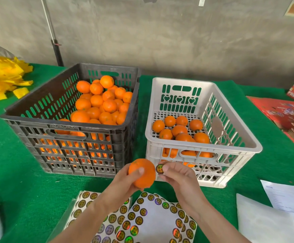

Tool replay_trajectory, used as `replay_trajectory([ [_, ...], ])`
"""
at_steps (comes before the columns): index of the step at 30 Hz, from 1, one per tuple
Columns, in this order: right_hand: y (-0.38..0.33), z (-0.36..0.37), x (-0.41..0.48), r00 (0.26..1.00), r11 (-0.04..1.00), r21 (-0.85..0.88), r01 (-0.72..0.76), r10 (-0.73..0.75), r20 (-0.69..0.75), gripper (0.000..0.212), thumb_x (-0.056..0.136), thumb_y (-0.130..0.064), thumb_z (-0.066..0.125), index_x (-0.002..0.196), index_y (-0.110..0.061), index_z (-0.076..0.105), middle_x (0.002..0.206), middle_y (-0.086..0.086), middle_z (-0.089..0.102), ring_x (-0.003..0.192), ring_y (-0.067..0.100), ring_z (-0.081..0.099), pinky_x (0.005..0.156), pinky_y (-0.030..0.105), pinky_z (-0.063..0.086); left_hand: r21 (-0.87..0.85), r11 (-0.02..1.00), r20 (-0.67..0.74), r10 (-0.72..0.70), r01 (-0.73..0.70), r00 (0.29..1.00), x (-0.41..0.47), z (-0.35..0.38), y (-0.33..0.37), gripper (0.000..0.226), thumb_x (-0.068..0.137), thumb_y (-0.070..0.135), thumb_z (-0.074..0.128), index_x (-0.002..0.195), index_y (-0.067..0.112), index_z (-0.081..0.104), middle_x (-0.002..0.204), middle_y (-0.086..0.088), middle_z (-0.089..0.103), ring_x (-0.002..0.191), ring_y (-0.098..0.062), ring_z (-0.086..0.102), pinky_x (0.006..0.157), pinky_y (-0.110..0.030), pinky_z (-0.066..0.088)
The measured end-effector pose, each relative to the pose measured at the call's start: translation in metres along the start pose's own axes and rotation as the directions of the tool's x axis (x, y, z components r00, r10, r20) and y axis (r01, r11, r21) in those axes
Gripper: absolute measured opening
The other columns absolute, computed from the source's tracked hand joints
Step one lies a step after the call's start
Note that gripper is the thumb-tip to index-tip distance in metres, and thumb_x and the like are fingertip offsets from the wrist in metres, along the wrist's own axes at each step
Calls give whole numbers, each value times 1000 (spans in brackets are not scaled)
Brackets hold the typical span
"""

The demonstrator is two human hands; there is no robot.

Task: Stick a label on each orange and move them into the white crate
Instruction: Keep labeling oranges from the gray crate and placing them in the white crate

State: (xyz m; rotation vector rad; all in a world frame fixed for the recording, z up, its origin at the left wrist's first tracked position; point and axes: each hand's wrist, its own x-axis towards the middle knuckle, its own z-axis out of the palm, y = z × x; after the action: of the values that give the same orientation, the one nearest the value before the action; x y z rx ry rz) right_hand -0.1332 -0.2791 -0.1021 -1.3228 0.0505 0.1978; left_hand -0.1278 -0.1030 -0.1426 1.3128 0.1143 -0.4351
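My left hand (125, 181) grips an orange (143, 174) above the green table, in front of the two crates. My right hand (176, 176) pinches a round black-and-gold label (159, 168) right beside the orange's right side. The white crate (237, 142) at the right holds several oranges (179, 129) on its floor. The black crate (72, 127) at the left is heaped with oranges (100, 102). Sheets of round labels (151, 220) lie under my forearms at the table's front edge.
Yellow foam nets (0, 81) are piled at the back left. Red printed cartons (290, 116) lie at the right. White papers (283, 204) sit at the front right. A pole (55, 42) stands against the grey wall behind.
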Motion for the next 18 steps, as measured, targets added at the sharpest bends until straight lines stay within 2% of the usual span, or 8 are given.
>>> replay_trajectory([
  [1,-4,4,0,1000,1000,-14,21,-21,-5,14,78,-12,66,67,-17,73,91,4,72,90,18,62,86,33,47,-74,997,8,-2,3,1000,-1,2,5,71,76,55,70,132,19,45,123,-15,57,94,-22,64,79,-29,53],
  [3,-11,12,-1,995,989,-114,94,-96,-5,23,82,-8,66,63,-21,72,98,-7,70,93,8,63,76,19,46,-161,987,24,3,0,1000,-2,7,14,72,69,59,60,128,19,51,116,-16,60,81,-22,63,73,-28,53],
  [5,-16,20,-2,986,965,-209,161,-164,4,25,82,-10,67,62,-23,71,97,-16,67,88,-4,61,66,10,46,-197,980,44,22,-13,999,-2,12,20,73,66,61,58,124,17,55,106,-15,65,77,-22,61,71,-28,53],
  [7,-16,24,-1,976,945,-248,212,-219,-2,24,82,-9,68,62,-22,69,96,-18,65,88,-6,60,65,7,45,-202,979,48,38,-27,998,-3,16,24,73,66,61,59,123,16,57,101,-14,67,76,-21,60,69,-27,53],
  [10,-15,28,-1,960,916,-303,264,-279,-8,24,81,-10,69,63,-25,68,96,-18,64,93,-5,58,71,9,46,-203,978,29,50,-43,998,-5,17,27,72,65,62,61,122,18,57,103,-13,69,78,-20,60,70,-27,53],
  [12,-15,29,-1,951,893,-346,289,-310,-6,22,81,-10,69,65,-24,68,97,-17,63,95,-3,58,74,12,47,-200,979,20,55,-50,998,-6,18,29,71,64,61,62,121,19,57,102,-11,70,83,-21,61,76,-30,53],
  [15,-15,31,-3,918,812,-466,353,-397,3,17,80,-12,70,69,-24,66,98,-17,60,97,1,57,80,23,50,-156,984,8,84,-82,996,-8,19,30,69,65,61,61,121,21,57,107,-11,69,92,-23,61,85,-36,50],
  [18,-15,31,-6,872,734,-529,426,-489,23,14,78,-12,73,71,-21,65,96,-18,59,97,7,57,82,33,52,-77,986,-21,143,-145,989,-13,20,32,72,69,61,57,129,21,51,117,-16,64,92,-22,61,82,-34,51],
])
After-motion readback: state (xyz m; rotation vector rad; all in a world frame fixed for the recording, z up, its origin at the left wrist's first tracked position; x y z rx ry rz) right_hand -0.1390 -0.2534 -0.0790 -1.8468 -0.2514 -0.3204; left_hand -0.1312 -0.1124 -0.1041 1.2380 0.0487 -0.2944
